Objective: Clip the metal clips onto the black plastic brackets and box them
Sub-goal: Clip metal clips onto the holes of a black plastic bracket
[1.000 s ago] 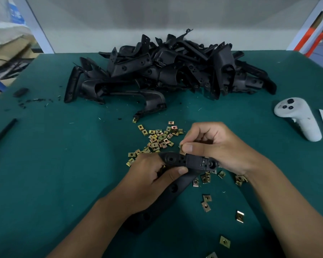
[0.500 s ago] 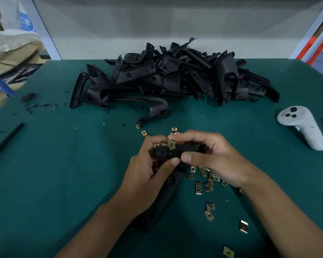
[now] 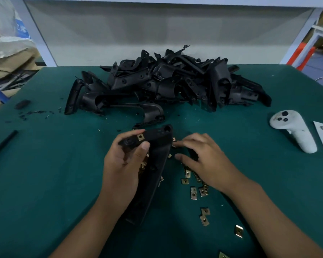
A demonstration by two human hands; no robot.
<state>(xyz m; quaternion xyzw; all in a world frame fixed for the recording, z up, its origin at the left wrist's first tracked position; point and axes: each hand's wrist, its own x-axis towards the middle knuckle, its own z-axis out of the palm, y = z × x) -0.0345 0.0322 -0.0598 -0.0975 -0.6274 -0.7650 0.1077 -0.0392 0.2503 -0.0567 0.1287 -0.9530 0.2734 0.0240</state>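
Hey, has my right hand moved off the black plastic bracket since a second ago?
Yes. The right hand has left the black plastic bracket and dropped toward the loose brass metal clips on the green table, open. The left hand holds the bracket.

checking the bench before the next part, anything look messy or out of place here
Small black plastic shavings and bits are scattered on the green mat at the far left. A white handheld controller lies at the right, unrelated to the brackets. The loose metal clips are strewn rather than contained.
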